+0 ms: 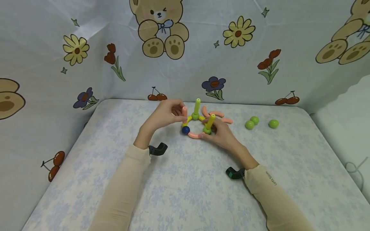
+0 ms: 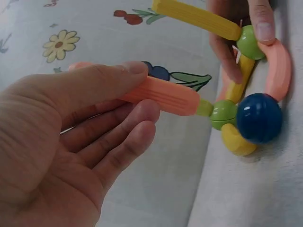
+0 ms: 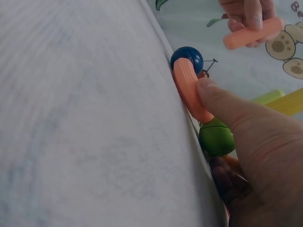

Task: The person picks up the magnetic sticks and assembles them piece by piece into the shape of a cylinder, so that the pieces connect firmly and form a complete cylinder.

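Observation:
My left hand point(image 1: 169, 113) pinches a straight pink magnetic rod point(image 1: 184, 112) between thumb and fingers, upright close over the blue ball point(image 1: 186, 130). That ball belongs to a ring of curved rods and balls on the table. At the ring's right, my right hand point(image 1: 222, 134) grips a green ball point(image 1: 207, 131), its thumb on the end of a curved pink rod point(image 1: 194, 135) running to the blue ball. A straight yellow rod point(image 1: 211, 121) stands on this green ball. On the ring's far green ball point(image 1: 195, 116) stands a light green rod point(image 1: 197, 106). Curved yellow rods point(image 2: 239, 140) form other sides.
Several loose curved pink rods point(image 1: 217, 114) lie behind my right hand. Farther right are three loose green balls point(image 1: 273, 124). A patterned cloth point(image 1: 185, 77) hangs along the table's back edge.

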### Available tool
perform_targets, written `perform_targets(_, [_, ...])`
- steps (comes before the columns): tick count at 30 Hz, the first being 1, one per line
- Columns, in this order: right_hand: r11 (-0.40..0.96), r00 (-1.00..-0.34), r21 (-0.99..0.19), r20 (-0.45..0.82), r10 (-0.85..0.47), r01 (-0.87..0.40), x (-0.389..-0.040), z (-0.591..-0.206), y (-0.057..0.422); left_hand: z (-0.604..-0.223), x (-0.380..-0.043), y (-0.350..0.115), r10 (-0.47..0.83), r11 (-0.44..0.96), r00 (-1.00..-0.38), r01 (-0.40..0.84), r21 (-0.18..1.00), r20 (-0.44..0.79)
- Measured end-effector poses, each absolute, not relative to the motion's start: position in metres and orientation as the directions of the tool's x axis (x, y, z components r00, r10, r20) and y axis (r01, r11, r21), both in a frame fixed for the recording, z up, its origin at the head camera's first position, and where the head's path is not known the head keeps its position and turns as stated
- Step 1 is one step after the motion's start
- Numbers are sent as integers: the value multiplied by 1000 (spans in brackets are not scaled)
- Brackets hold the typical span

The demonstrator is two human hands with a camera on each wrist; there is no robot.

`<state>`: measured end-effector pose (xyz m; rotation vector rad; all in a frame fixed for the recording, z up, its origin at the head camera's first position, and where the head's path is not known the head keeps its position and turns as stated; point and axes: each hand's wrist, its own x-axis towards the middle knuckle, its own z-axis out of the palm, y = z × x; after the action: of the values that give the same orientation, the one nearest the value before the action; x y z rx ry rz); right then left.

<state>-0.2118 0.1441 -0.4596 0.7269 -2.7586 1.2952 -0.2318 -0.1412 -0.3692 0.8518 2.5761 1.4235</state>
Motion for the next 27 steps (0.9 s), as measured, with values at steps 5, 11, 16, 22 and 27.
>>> perform_targets(5, [542, -882, -718, 224, -414, -437, -213, -461, 145, -392, -239, -133, 605, 467, -794, 415, 781, 60])
perform_targets(11, [531, -876, -719, 233, -423, -448, -213, -462, 146, -407, -244, -132, 608, 515, -794, 401, 758, 7])
perform_targets(16, [542, -888, -727, 212, -408, -422, -213, -460, 145, -410, -246, -134, 615, 491, -788, 404, 772, 21])
perform_targets(22, [548, -887, -721, 210, -411, -424, -212, -461, 144, -416, -247, -137, 622, 453, -783, 374, 809, 14])
perform_targets(27, [557, -897, -726, 193, -399, -404, -213, -460, 145, -417, -248, -138, 628, 416, -777, 367, 832, 28])
